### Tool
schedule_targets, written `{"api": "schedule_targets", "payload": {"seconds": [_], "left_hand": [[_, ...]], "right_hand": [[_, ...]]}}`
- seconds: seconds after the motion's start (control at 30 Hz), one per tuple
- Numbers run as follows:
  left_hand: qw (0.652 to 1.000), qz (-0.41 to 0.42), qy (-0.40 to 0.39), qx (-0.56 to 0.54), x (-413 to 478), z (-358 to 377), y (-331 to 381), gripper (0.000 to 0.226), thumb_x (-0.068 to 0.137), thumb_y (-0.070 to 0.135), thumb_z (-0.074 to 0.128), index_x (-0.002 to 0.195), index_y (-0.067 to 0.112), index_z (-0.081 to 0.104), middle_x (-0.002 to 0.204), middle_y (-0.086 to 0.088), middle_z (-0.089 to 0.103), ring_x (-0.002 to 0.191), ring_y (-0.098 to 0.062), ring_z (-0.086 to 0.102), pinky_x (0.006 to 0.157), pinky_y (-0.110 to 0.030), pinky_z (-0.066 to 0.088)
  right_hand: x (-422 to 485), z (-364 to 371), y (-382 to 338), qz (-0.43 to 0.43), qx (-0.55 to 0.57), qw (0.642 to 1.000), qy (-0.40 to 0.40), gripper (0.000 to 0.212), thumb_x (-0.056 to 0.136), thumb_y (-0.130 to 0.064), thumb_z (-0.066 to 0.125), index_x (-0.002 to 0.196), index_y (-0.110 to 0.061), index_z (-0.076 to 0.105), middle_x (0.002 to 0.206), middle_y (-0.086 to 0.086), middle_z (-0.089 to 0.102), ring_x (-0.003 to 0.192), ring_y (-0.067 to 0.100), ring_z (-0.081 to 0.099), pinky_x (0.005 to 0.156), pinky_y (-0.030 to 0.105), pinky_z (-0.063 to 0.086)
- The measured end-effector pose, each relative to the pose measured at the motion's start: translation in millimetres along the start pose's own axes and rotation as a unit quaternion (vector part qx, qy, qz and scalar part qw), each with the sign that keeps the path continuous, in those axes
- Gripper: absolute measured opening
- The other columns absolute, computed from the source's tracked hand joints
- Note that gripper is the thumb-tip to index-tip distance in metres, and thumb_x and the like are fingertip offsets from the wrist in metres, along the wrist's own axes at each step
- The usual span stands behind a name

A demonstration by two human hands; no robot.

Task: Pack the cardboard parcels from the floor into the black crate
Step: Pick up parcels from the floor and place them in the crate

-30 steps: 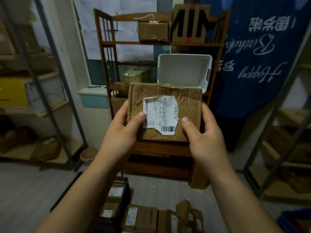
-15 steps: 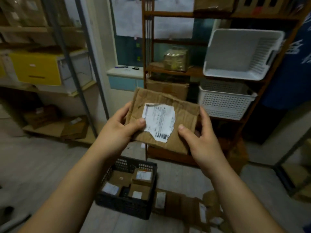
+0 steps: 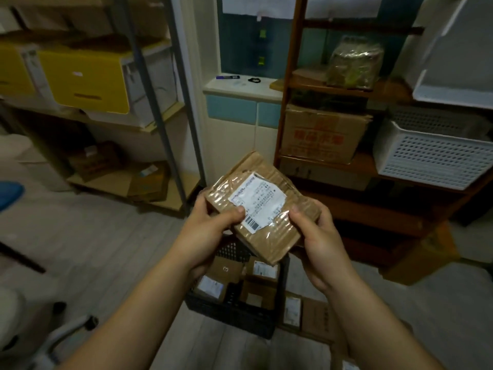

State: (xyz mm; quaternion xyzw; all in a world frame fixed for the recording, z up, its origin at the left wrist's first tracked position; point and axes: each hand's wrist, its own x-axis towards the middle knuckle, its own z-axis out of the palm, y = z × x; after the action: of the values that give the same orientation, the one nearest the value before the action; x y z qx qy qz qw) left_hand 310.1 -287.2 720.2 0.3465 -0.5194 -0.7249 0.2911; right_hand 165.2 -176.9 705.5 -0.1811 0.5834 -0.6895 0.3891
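The flat brown cardboard parcel (image 3: 262, 209) has sunk toward 6 o'clock and turned corner-down, its lowest corner now overlapping the black plastic crate (image 3: 234, 313).

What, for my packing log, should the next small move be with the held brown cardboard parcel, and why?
Probably lower the flat brown cardboard parcel into the black plastic mesh crate: the left hand and right hand grip it directly above the crate, which already holds smaller cardboard parcels.

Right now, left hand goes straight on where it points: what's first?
The left hand meets the parcel it grips, thumb on the label. Beyond that, probably the carton on the wooden shelf; depth is unclear.
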Motion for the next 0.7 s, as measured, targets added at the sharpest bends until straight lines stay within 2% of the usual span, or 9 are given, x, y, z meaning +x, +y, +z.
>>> {"api": "schedule_targets", "payload": {"seconds": [0.1,0.17,0.27,0.4,0.5,0.6,0.7], "left_hand": [[1.0,-0.003,0.001,0.007,31.5,-13.8,7.0,0.039,0.076,0.015,0.066,0.11,0.026,0.051,0.11,-0.009,0.067,0.092,-0.022,0.069,0.076,-0.041,0.056],[1.0,-0.015,0.001,-0.002,54.2,-19.7,12.9,0.033,0.077,0.019,0.063,0.108,0.024,0.052,0.108,-0.01,0.068,0.089,-0.021,0.071,0.078,-0.04,0.058],[0.999,-0.018,0.027,0.021,89.0,-30.1,24.2,0.026,0.081,0.02,0.061,0.105,0.024,0.052,0.107,-0.009,0.069,0.089,-0.02,0.07,0.078,-0.039,0.057],[0.997,-0.013,0.058,0.052,139.7,-44.4,34.9,0.019,0.088,0.018,0.056,0.107,0.024,0.053,0.103,-0.01,0.069,0.091,-0.024,0.068,0.078,-0.041,0.055],[0.996,-0.034,0.065,0.054,172.2,-55.4,37.7,0.019,0.091,0.022,0.053,0.11,0.028,0.054,0.097,-0.004,0.071,0.093,-0.024,0.067,0.082,-0.043,0.054],[0.996,-0.069,0.032,0.043,201.0,-65.9,36.3,0.025,0.089,0.021,0.057,0.113,0.023,0.053,0.098,-0.005,0.071,0.091,-0.024,0.069,0.076,-0.041,0.057],[0.996,-0.087,0.019,0.012,231.7,-70.5,25.9,0.032,0.088,0.015,0.058,0.118,0.017,0.049,0.102,-0.009,0.07,0.092,-0.026,0.069,0.071,-0.039,0.059]], "right_hand": [[39.2,4.1,0.9,0.023,-0.002,1.0,-0.021,0.033,0.088,-0.021,0.062,0.117,-0.028,0.049,0.114,0.008,0.064,0.1,0.027,0.067,0.086,0.049,0.055],[68.0,11.2,0.2,0.03,0.003,0.999,-0.029,0.026,0.089,-0.021,0.061,0.111,-0.029,0.051,0.111,0.007,0.065,0.095,0.025,0.068,0.081,0.047,0.056],[109.6,27.2,2.3,0.035,-0.004,0.999,-0.037,0.028,0.088,-0.022,0.063,0.113,-0.029,0.051,0.107,0.004,0.067,0.088,0.019,0.07,0.071,0.037,0.057],[165.0,46.0,7.0,0.015,-0.077,0.994,-0.076,0.039,0.087,-0.023,0.065,0.123,-0.026,0.052,0.11,0.0,0.066,0.092,0.015,0.068,0.076,0.033,0.055],[191.1,57.1,11.8,0.022,-0.111,0.988,-0.104,0.043,0.087,-0.027,0.064,0.128,-0.028,0.051,0.113,-0.001,0.065,0.095,0.014,0.068,0.078,0.033,0.055],[209.5,62.3,23.1,0.022,-0.099,0.994,-0.044,0.046,0.085,-0.029,0.066,0.126,-0.033,0.046,0.117,-0.005,0.059,0.097,0.012,0.064,0.085,0.036,0.055],[225.1,72.0,38.6,0.027,-0.066,0.996,0.054,0.065,0.085,-0.032,0.067,0.141,-0.031,0.034,0.124,-0.009,0.046,0.101,0.008,0.054,0.081,0.03,0.049]]}}
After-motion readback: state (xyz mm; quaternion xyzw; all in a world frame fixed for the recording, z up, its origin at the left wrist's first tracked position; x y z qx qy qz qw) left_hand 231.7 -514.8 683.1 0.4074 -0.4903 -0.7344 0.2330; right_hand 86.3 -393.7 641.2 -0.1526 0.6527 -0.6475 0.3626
